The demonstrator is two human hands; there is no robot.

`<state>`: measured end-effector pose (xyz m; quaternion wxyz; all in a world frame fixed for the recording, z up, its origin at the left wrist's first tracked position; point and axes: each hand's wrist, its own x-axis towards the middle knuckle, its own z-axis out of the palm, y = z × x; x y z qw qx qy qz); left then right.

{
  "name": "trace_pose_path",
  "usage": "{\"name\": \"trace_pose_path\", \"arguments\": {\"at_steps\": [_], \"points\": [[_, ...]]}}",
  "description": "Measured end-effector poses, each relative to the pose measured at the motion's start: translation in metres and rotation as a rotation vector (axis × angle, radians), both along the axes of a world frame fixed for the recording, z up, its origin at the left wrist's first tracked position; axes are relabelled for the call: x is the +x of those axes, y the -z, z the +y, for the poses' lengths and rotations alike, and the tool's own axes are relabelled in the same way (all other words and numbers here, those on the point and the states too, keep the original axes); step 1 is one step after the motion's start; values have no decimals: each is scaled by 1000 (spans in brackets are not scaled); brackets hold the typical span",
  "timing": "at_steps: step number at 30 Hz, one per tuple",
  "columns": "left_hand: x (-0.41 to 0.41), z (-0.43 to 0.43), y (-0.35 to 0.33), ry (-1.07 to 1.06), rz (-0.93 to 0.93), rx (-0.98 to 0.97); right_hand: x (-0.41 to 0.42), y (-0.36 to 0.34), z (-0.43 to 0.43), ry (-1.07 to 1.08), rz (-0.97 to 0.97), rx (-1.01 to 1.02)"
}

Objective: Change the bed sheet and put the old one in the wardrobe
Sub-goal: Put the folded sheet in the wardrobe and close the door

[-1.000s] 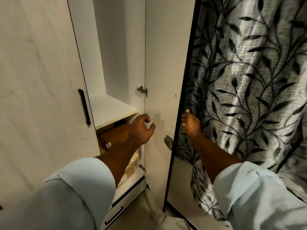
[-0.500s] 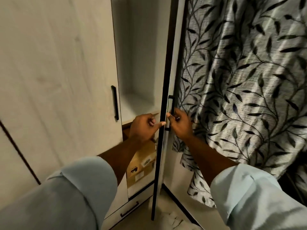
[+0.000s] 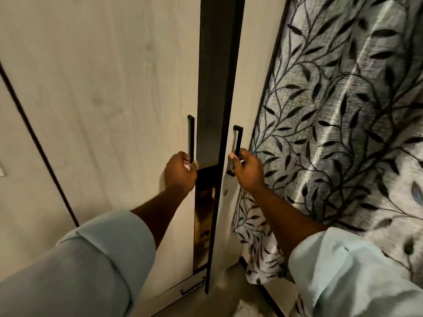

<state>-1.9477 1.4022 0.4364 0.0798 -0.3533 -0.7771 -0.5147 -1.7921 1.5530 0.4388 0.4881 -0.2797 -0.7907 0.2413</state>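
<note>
Hands curl round black bars, left hand (image 3: 180,173) on the left handle (image 3: 191,136), right hand (image 3: 248,171) on the right handle (image 3: 238,140) of the wardrobe (image 3: 114,88) straight ahead, whose stiff, probably light doors, narrowly ajar, swing best by these bars; no sheet shows.

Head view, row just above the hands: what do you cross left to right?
In order: far-left panel → left door → left handle → dark gap → right handle → leaf-patterned curtain. Skipped: left hand and right hand, each gripping its handle's lower end.
</note>
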Motion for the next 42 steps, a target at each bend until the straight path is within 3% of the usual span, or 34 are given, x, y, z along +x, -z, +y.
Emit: {"name": "trace_pose_path", "arguments": {"at_steps": [7,19,26,34,39,42], "points": [[-36,25,-1,53,-42,41,-39,-4,11,-62,-52,-53],[-55,44,0,105,95,-21,-99,-7,21,-16,-93,-3],[-65,43,4,132,134,-68,-118,-9,28,-38,-153,-88],[-60,43,3,83,73,-50,-107,-12,23,-3,-311,-153],[-38,35,18,149,61,56,-62,44,7,-97,-371,-312],[-16,31,48,166,147,-26,-25,82,-2,-86,-430,-363]]}}
